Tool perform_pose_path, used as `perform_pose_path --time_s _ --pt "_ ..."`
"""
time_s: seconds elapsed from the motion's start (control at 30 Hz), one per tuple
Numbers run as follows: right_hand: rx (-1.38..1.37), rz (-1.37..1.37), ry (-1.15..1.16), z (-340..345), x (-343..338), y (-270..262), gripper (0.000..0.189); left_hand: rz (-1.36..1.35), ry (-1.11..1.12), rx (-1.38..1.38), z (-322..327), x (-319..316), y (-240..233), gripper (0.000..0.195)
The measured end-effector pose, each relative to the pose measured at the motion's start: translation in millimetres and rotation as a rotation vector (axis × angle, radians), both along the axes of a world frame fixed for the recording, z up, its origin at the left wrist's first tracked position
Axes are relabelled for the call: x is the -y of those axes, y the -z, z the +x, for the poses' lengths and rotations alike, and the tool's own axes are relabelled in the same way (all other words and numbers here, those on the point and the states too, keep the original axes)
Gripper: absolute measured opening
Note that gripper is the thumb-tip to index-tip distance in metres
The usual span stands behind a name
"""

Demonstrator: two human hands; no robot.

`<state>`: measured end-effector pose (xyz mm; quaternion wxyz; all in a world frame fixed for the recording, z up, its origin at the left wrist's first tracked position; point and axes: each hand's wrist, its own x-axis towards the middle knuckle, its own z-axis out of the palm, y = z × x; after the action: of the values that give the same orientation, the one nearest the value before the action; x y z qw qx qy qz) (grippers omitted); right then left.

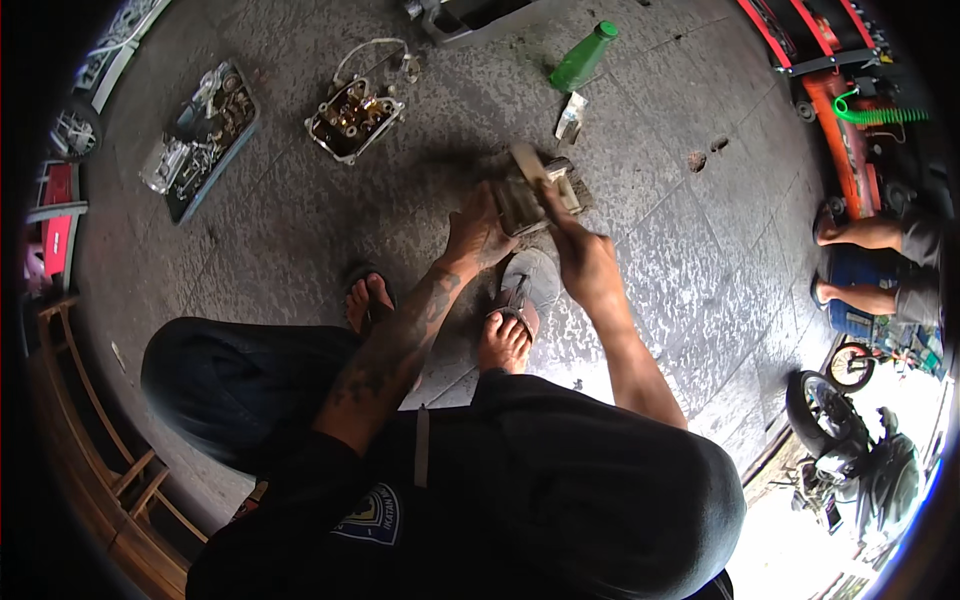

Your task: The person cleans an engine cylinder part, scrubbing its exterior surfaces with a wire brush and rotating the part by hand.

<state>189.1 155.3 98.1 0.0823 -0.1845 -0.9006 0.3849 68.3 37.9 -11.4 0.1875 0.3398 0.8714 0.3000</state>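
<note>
My left hand [477,236] grips the near left side of a boxy metal part [517,206], held low over the floor by my feet. My right hand [589,259] is closed around a flat, pale brush or scraper [529,163], blurred, which lies across the part; its exact kind I cannot tell. Just beyond the part's right side is a dark, dirty lump with a pale block [566,191], partly hidden. A small crumpled packet [571,118] and a green bottle [585,58] are farther out. The part's underside is hidden.
An open engine cylinder head cover [354,121] and a tray [196,196] of metal engine parts lie on the tiled floor to the left. A grey metal container [480,26] stands ahead. At right are an orange floor jack [844,142], another person's legs [862,232] and a motorcycle [840,442].
</note>
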Motion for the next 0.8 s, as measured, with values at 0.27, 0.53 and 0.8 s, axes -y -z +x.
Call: perform_pose_path --time_s 0.27,0.53,0.8 --pt "-0.053 0.216 0.122 9 -59 34 0.042 0.131 0.035 -0.042 6 -12 39 0.065" --pt "0.101 0.231 0.108 -2 -50 36 0.037 0.596 -0.044 0.371 2 -6 64 0.067" --pt "-0.101 0.090 0.139 8 -36 41 0.029 0.599 -0.115 0.436 -4 -13 64 0.064"
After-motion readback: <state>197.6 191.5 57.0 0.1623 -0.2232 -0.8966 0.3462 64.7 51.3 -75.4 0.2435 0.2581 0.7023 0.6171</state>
